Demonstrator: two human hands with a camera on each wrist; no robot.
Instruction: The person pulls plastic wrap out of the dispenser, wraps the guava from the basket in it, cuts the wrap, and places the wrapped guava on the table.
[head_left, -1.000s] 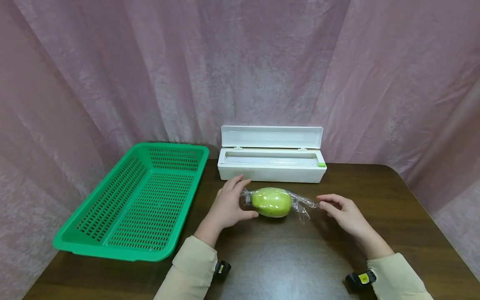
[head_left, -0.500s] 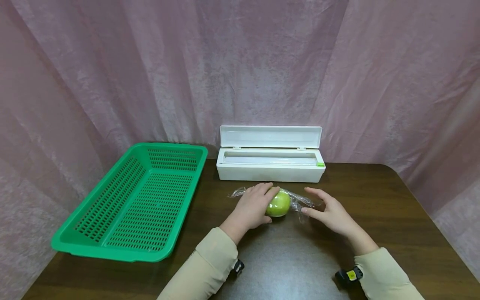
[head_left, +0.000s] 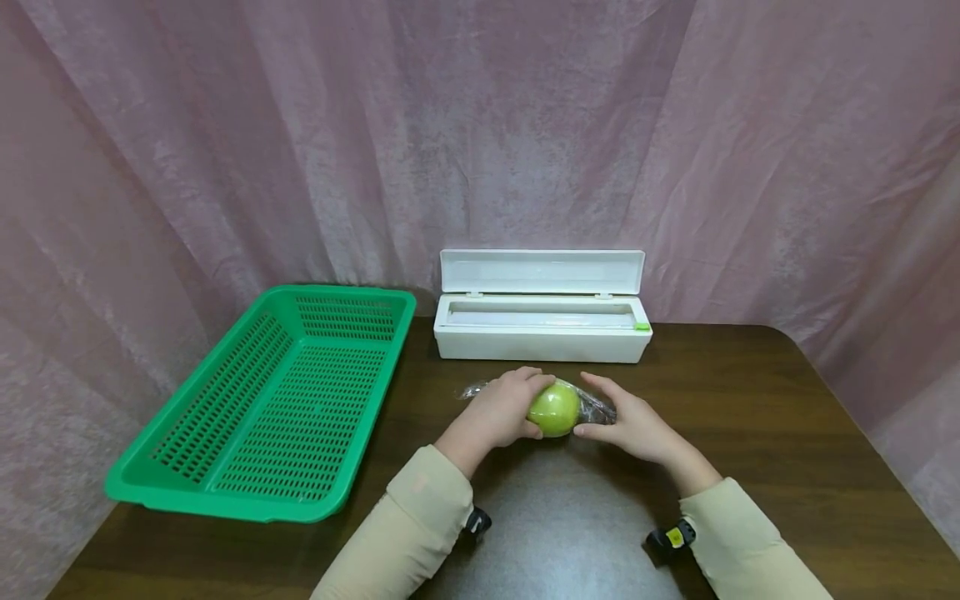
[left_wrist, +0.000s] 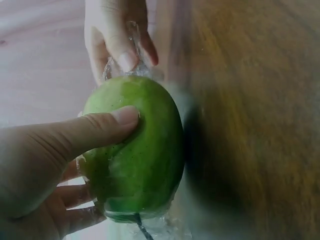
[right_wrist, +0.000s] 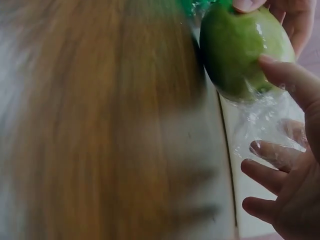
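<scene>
A green fruit that looks like a mango point(head_left: 555, 410), wrapped in clear plastic film point(head_left: 595, 410), sits on the table in front of the white box. My left hand point(head_left: 495, 410) grips its left side, the thumb on the near face and the fingers behind, as the left wrist view shows. A dark stem sticks out at that end. At the other end, my right hand point(head_left: 630, 425) has its thumb touching the mango point(right_wrist: 245, 50). Its other fingers reach out straight and spread beside the loose twisted film point(right_wrist: 265, 117).
Behind the hands stands a white film dispenser box point(head_left: 540, 343), its lid raised and a green slider at the right end. A green perforated basket point(head_left: 378, 417) lies to the left on the brown wooden table point(head_left: 772, 400). A pink curtain point(head_left: 540, 125) hangs behind.
My left hand has moved right onto the mango and grips it. The right hand has let go of the film's twisted end and moved left to the fruit.
</scene>
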